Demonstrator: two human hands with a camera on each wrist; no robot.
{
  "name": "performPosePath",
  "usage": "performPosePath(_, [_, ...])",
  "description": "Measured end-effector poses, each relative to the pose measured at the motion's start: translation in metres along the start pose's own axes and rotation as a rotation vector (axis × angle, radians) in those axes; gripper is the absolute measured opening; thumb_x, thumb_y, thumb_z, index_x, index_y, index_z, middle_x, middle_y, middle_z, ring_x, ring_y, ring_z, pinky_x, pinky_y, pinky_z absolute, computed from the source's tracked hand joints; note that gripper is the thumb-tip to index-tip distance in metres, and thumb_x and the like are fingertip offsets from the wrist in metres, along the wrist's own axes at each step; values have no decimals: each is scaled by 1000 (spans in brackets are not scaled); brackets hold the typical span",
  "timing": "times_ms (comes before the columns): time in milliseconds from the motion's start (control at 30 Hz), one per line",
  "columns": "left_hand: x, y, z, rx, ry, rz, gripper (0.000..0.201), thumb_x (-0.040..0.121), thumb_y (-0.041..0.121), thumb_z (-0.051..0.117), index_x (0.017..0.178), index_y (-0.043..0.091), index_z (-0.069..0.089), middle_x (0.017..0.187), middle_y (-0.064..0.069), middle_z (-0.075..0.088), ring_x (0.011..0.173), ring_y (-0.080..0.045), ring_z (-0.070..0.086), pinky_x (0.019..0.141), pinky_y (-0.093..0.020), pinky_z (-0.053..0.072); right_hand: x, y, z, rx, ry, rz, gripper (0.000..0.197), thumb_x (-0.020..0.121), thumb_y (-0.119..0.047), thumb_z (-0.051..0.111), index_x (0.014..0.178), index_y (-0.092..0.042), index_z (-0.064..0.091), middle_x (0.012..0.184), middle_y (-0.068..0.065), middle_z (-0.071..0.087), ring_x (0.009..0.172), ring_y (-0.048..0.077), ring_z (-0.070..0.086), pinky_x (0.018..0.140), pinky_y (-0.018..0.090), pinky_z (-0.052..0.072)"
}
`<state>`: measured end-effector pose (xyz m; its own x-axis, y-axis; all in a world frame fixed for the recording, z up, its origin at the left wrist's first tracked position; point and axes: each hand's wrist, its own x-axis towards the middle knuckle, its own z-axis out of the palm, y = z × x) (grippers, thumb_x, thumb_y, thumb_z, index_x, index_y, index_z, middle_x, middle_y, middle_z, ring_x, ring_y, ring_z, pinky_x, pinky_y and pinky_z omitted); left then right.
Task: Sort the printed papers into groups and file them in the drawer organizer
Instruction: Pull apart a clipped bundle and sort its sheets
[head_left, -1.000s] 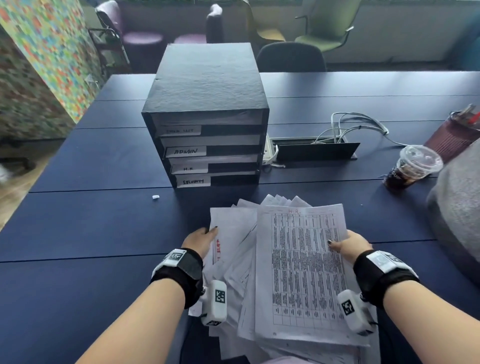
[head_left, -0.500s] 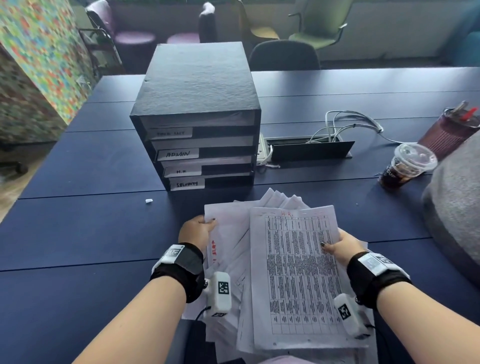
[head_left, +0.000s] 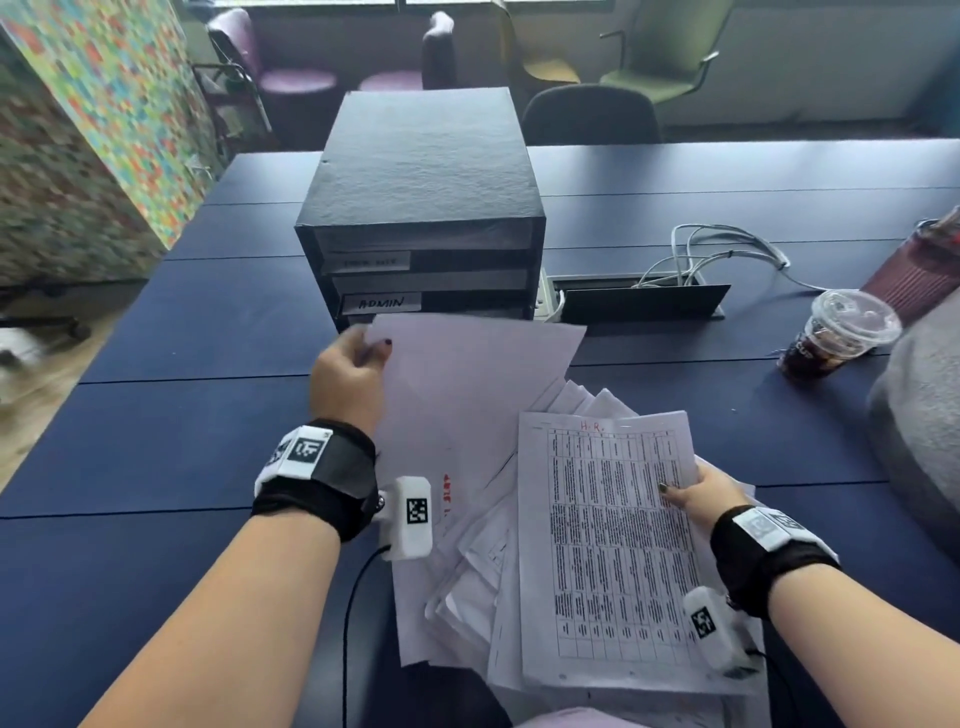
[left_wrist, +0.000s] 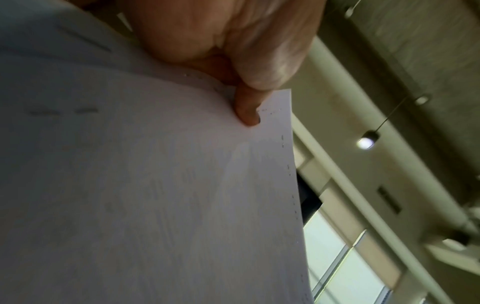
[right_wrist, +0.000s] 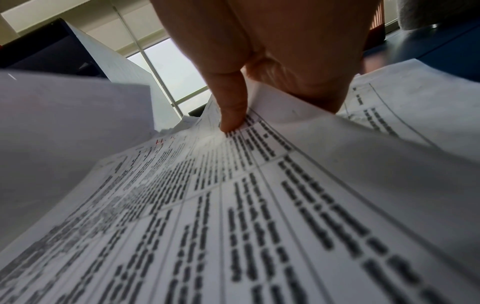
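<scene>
Papers in both hands

Sheet (head_left: 467, 384), blank side up: pinched at its corner by left hand (head_left: 348, 379), just before drawer organizer (head_left: 421, 218). Table-printed stack (head_left: 608, 551): gripped at its edge by right hand (head_left: 701, 493), over desk (head_left: 171, 415).

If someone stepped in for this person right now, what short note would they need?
Left hand: pinches the corner of a lifted sheet, blank side up, in front of the drawer organizer.
Right hand: grips the table-printed sheet marked "H.R." on top of the loose paper pile.
Organizer: sits on the blue table; an "ADMIN" label is readable, the lower slots are hidden by the lifted sheet.
Done: no filing visible yet.
Left: group the pile, file each group in its labelled slot.
</scene>
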<state>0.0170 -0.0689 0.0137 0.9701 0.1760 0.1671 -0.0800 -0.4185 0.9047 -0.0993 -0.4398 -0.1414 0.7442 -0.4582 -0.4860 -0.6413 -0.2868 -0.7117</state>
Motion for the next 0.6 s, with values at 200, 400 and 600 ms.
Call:
performPosePath(200, [3, 57, -19, -312, 16, 216, 21, 91, 10, 58, 77, 26, 59, 66, 22, 62, 64, 8, 50, 68, -14, 42, -13, -9, -8, 180, 32, 10, 28, 81, 11, 61, 109, 6, 58, 102, 18, 62, 91, 27, 57, 89, 35, 49])
performPosePath(400, [-17, 48, -14, -532, -593, 122, 23, 75, 1, 64, 76, 21, 75, 93, 3, 73, 100, -13, 64, 84, -20, 49, -5, 0, -18, 262, 43, 6, 27, 78, 10, 65, 105, 6, 60, 89, 11, 64, 83, 23, 58, 81, 32, 47])
performPosePath(600, [-29, -31, 0, -49, -632, -71, 33, 80, -3, 64, 71, 27, 72, 91, 7, 67, 83, -4, 60, 85, -13, 43, 2, 15, -24, 361, 49, 57, 28, 77, 17, 59, 97, -3, 61, 54, -8, 68, 50, 4, 63, 58, 20, 53])
